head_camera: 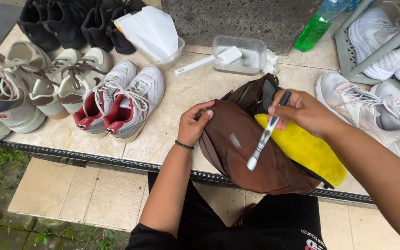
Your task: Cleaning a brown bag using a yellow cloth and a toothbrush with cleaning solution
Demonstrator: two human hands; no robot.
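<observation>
The right hand (pixel 302 111) is closed around the dark handle of a small brush (pixel 265 134), whose long axis slants down and left so the white head hovers over the brown bag (pixel 241 153). The left hand (pixel 195 122) is curled, gripping the bag's upper left edge. The bag lies between both hands at the worktop (pixel 177 102) front edge, on a yellow cloth (pixel 311 150), with white-and-red sneakers (pixel 121 102) to the left.

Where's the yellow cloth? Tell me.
In the head view, right of centre: the yellow cloth lies on the ledge, beside the brown bag, below the right hand.
</observation>
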